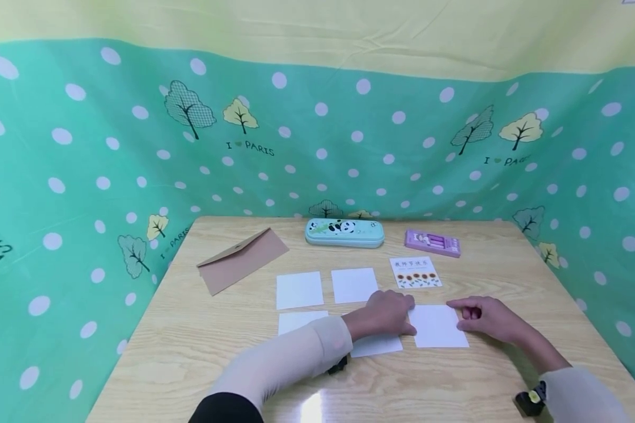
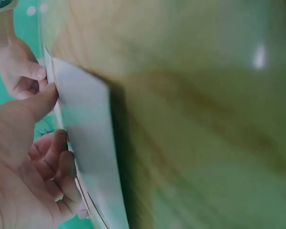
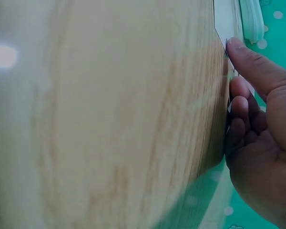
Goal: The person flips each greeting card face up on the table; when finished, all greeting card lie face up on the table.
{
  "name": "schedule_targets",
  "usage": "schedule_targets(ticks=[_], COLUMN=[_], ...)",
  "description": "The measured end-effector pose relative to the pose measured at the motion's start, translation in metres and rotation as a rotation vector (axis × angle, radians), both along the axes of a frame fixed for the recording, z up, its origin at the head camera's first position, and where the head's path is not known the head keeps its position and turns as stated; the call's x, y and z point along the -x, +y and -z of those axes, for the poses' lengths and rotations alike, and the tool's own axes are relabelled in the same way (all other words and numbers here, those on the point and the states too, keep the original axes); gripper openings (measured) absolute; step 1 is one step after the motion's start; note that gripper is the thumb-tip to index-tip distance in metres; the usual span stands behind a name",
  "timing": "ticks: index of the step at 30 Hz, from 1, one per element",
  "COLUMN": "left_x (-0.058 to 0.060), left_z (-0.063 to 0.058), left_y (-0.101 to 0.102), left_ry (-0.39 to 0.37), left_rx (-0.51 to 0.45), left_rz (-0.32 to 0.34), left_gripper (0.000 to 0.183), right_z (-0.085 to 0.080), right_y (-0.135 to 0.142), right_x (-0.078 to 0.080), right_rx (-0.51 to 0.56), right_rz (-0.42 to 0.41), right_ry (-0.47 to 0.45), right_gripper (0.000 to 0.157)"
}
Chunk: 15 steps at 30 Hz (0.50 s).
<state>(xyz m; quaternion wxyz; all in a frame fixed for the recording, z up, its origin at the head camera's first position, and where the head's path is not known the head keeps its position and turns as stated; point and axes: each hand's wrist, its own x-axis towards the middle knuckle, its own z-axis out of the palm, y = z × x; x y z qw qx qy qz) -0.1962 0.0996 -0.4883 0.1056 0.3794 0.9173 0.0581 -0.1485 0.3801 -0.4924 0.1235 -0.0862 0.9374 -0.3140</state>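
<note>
In the head view a blank white square card (image 1: 439,328) lies flat on the wooden table between both hands. My left hand (image 1: 385,312) touches its left edge, thumb and forefinger spread apart along that side. Across from it, my right hand (image 1: 488,319) rests at the right edge, forefinger at the upper corner and thumb lower down; its other fingers are curled under. Beneath the left hand and forearm, another white card (image 1: 377,346) is partly covered. The left wrist view shows the left thumb (image 2: 44,101) against a card's edge; the right wrist view shows the right thumb (image 3: 255,64) likewise.
More white cards, an upper left one (image 1: 299,290), an upper middle one (image 1: 354,285) and a half-hidden one (image 1: 296,321), lie leftward. Behind are a brown envelope (image 1: 246,264), panda pencil case (image 1: 344,234), purple box (image 1: 433,243) and sunflower card (image 1: 415,272). A green curtain (image 1: 338,141) hangs behind.
</note>
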Motion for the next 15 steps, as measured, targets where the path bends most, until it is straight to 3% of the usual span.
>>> schedule_targets(ticks=[6,15], left_x=[0.0038,0.0019], left_z=[-0.0015,-0.0085], left_y=[0.0002,0.0002], left_ry=[-0.081,-0.073], left_rx=[-0.004,0.015], left_rz=[-0.050,-0.043], left_gripper=[0.053,0.050], right_z=[-0.0022,-0.0049], right_y=[-0.0046,-0.0061], right_x=[0.0015,0.0070], right_rx=[0.032,0.098], right_rz=[0.020,-0.017], right_ry=[-0.044,-0.089], right_gripper=[0.047,0.040])
